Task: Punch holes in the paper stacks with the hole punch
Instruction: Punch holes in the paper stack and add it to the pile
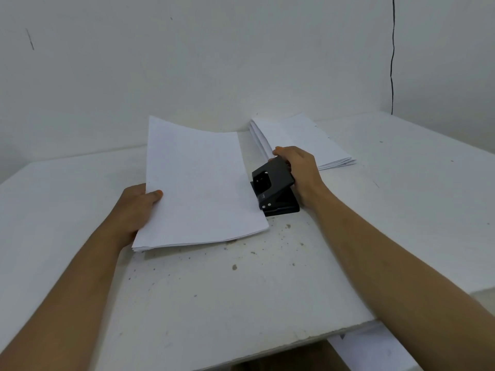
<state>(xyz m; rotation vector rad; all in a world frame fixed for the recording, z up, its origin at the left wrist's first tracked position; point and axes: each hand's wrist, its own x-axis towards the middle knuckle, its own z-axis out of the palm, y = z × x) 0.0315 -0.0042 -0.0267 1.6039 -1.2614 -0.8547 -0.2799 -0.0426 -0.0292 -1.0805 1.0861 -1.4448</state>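
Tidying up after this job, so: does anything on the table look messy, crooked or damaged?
Dark specks and smudges dot the white table in front of the hole punch. The far paper stack is fanned along its left edge, sheets not squared. Nothing looks torn or broken.

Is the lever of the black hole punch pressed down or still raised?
Raised. The hole punch lever tilts up above its base; the right hand grips it, and the paper stack edge sits in its mouth.
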